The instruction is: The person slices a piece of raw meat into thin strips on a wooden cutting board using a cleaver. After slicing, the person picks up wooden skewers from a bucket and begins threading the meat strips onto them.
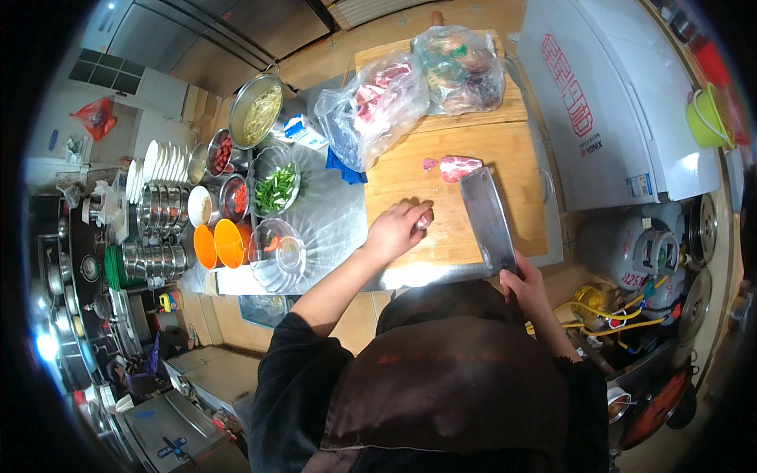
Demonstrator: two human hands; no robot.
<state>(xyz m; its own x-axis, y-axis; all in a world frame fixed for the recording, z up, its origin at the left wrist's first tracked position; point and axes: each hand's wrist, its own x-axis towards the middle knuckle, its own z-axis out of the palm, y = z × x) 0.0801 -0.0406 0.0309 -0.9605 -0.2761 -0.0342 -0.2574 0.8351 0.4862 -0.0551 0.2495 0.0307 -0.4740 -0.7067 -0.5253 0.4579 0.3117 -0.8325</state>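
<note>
My left hand point(397, 231) rests at the left part of the wooden cutting board point(505, 225), its fingers closed round a small piece of raw meat point(424, 220). In my right hand point(523, 285) is the handle of a cleaver point(486, 221), its broad blade lying over the board and pointing away from me. Just beyond the blade tip lies a larger chunk of marbled raw meat point(459, 168), with a small scrap of meat point(430, 165) on its left.
Bagged meat point(378, 98) and another filled plastic bag point(461, 71) lie at the far side. To the left stand a bowl of chopped greens point(276, 189), orange cups point(230, 242) and a pot of pale shreds point(262, 114). A white freezer point(607, 102) borders the right.
</note>
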